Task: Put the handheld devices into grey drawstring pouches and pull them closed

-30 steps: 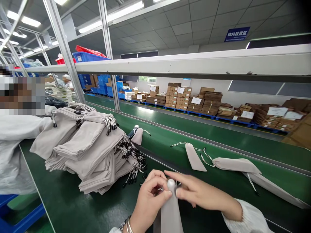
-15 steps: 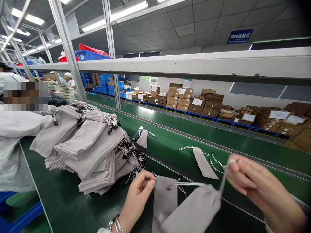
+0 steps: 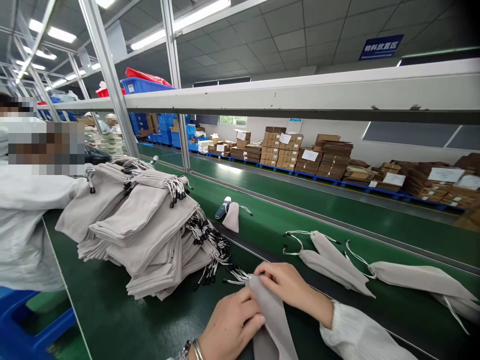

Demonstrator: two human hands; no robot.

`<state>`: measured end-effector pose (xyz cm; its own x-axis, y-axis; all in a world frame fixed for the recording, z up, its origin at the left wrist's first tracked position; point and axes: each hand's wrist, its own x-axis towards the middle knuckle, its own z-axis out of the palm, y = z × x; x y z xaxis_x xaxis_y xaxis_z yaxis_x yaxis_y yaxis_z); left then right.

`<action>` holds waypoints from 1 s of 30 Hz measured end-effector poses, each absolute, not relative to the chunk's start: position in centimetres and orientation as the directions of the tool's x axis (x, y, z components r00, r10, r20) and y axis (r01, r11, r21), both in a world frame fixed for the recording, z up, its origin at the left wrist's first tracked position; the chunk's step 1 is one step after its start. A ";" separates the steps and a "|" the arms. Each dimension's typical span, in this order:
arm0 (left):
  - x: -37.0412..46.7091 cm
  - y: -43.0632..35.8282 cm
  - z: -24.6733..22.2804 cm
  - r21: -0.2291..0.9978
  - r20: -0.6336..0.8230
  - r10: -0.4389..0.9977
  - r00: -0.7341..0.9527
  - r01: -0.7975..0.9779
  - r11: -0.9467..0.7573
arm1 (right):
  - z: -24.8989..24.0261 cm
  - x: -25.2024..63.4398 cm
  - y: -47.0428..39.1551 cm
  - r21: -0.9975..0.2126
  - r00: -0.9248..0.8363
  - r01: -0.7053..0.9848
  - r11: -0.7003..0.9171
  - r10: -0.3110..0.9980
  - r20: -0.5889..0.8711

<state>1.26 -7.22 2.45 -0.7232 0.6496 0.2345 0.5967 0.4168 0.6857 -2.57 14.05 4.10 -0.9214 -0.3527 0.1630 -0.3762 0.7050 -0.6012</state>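
A flat grey drawstring bag [image 3: 275,320] lies on the green table, its cords and black tips pointing left. My left hand [image 3: 234,317] is closed on its left edge, below the corded end. At the top edge of the same bag, my right hand [image 3: 283,285] pinches the fabric near the cords. A large pile of grey bags [image 3: 150,235] with white cords and black tips is left of my hands. Several closed pouches, one long pouch [image 3: 416,277] among them, lie on the green belt at the right.
A small pouch [image 3: 231,217] and a dark blue item [image 3: 223,207] are on the belt. A metal post [image 3: 183,142] and white beam [image 3: 281,90] stand ahead. A person in white [image 3: 33,200] is at the left, near a blue stool [image 3: 37,325].
The bag held up by its cord has left my right hand, and another pouch now lies on the belt. Both hands have come together on the flat bag.
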 end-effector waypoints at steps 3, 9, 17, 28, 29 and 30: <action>1.1 -7.3 2.2 0.677 0.220 0.644 -0.733 0.590 0.441 | 2.8 -2.9 14.1 -0.621 -0.916 -0.382 0.684 -0.371 0.154; 1.3 -7.3 2.2 0.665 0.163 0.620 -0.768 0.549 0.506 | 2.6 -3.1 14.4 -0.703 -0.926 -0.346 0.622 -0.347 0.149; 1.3 -7.1 2.6 0.583 0.106 0.590 -0.800 0.531 0.615 | 1.5 -2.3 13.3 -0.782 -0.935 -0.306 0.543 -0.326 0.139; 1.3 -6.9 2.4 0.557 0.098 0.570 -0.816 0.520 0.648 | 1.2 -2.4 13.3 -0.790 -0.937 -0.300 0.535 -0.319 0.141; 1.3 -7.0 2.4 0.555 0.130 0.563 -0.816 0.530 0.641 | 1.1 -2.3 13.3 -0.796 -0.937 -0.298 0.527 -0.322 0.137; 1.3 -7.0 2.4 0.553 0.171 0.550 -0.817 0.542 0.633 | 1.0 -2.3 13.3 -0.803 -0.935 -0.295 0.518 -0.327 0.133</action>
